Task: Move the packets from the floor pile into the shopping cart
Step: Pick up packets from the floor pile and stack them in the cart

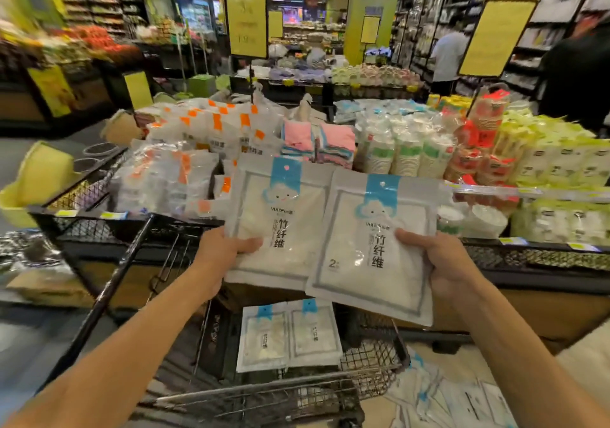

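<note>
Head view: left hand and right hand each grip one packet, held above the shopping cart, where two packets lie flat. Floor pile at lower right. Risk: slick film slipping from thumb grips, missing the basket. Display bench crowds the cart front.

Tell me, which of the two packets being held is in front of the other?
The packet in the right hand, the right-hand packet. Its left edge overlaps the left-hand packet, held by the left hand.

Bright store lighting, wide-angle bending at edges, blurred background, soft detail
</note>
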